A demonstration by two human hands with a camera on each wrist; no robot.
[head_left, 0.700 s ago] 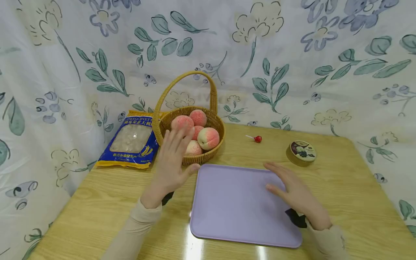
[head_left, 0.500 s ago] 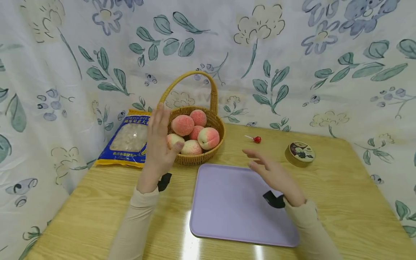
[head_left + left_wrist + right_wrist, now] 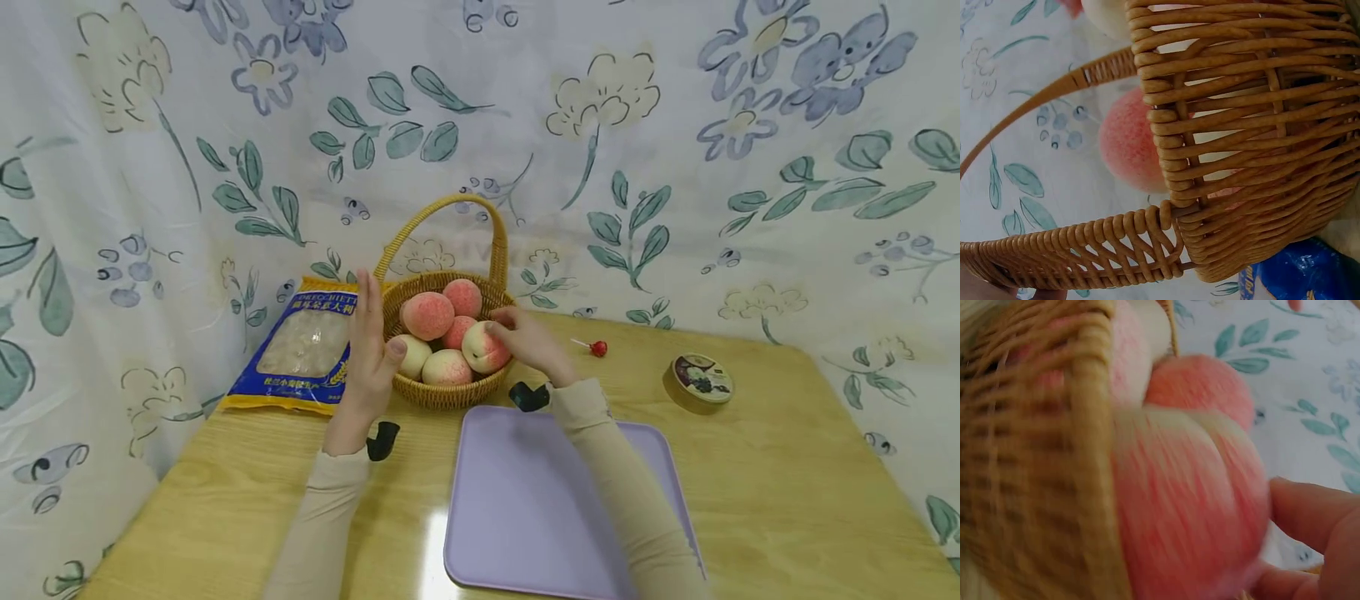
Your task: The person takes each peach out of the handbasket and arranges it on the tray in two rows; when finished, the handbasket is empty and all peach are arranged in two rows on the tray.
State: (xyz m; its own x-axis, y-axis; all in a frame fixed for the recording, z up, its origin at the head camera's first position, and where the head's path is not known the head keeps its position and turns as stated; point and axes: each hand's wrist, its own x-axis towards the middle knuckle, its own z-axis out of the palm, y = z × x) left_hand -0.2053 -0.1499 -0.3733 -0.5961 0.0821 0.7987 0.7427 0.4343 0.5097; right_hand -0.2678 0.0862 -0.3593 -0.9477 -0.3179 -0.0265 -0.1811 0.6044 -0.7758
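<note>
A wicker basket [image 3: 444, 398] with a tall arched handle holds several pink-and-cream peaches. My right hand [image 3: 534, 343] reaches to the basket's right side, thumb and fingers around the rightmost peach [image 3: 480, 347]. Close up in the right wrist view, the thumb and a finger meet the side of that peach [image 3: 1191, 500], which rests by the rim. My left hand [image 3: 367, 367] stands upright at the basket's left side, its fingers straight. In the left wrist view its fingertips show at the lower left corner, beside the handle [image 3: 1072, 250]; whether they touch it I cannot tell.
A blue and yellow pasta bag [image 3: 300, 342] lies left of the basket. The lilac tray [image 3: 517, 500] is in front, under my right forearm. A red lollipop [image 3: 597, 348] and a round tin [image 3: 701, 382] lie to the right. A floral curtain [image 3: 570, 167] hangs behind.
My right hand has moved from above the tray, leftward and forward, to the peach. The left hand has shifted from in front of the peaches to the basket's left side. The view has tilted up slightly.
</note>
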